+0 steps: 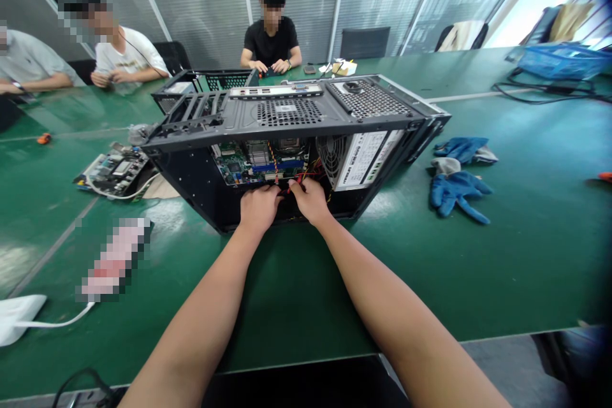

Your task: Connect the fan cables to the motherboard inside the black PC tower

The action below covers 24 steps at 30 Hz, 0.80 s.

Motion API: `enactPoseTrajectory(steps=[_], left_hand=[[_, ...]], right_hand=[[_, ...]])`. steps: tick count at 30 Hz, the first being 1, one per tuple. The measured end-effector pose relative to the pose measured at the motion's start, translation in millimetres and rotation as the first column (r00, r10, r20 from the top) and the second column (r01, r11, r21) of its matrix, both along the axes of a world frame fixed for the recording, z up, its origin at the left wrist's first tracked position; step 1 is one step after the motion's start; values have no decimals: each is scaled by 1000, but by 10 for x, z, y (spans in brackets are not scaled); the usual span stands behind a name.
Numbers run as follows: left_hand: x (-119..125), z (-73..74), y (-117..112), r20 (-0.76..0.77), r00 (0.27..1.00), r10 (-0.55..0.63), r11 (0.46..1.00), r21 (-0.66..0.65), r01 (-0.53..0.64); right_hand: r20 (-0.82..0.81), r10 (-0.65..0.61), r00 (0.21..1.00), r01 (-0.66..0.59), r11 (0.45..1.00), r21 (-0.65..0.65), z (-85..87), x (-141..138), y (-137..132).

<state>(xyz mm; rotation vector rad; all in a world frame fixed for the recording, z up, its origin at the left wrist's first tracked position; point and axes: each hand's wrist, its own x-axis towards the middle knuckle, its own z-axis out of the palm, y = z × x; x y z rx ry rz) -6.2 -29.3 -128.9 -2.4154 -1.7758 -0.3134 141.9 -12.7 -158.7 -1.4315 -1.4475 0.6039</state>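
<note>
A black computer case (191, 185) lies before me on the table with its open side toward me. Inside it are a green motherboard (233, 169) and, at the right, a labelled power supply (366, 159) with a fan grille. Both my hands reach into the lower part of the opening. My left hand (259, 209) is closed, its fingers pinching the power cables (287, 191) below the motherboard. Close beside it, my right hand (310, 199) is closed on the same bundle of red, black and yellow wires. The fingertips and cable ends are partly hidden.
Blue work gloves (459, 188) lie right of the case, a loose circuit board (115, 169) left. A phone (115, 258) on a white cable is nearer me. Another case (205, 80) stands behind. Several people sit across the green table (526, 255); a blue basket (564, 62) is far right.
</note>
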Motion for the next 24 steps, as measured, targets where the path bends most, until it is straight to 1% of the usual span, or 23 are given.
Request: enactPoseTrajectory(steps=[4,12,20,24], left_hand=[[1,1,-2,17,1000,-5,1000,2,5],[0,8,-4,33,999,12,1000,-22,-11],[-8,-16,2,57,998,-4,1000,20,3],[-8,-16,0,74,997,4,1000,14,-5]], right_hand=[[36,-24,999,24,1000,1,12,1,-5],[51,-22,998,22,1000,11,-3,2,10],[-31,14,999,-14,1000,3,4,-5,-11],[-42,21,999,-21,1000,-6,17,-3,-22]])
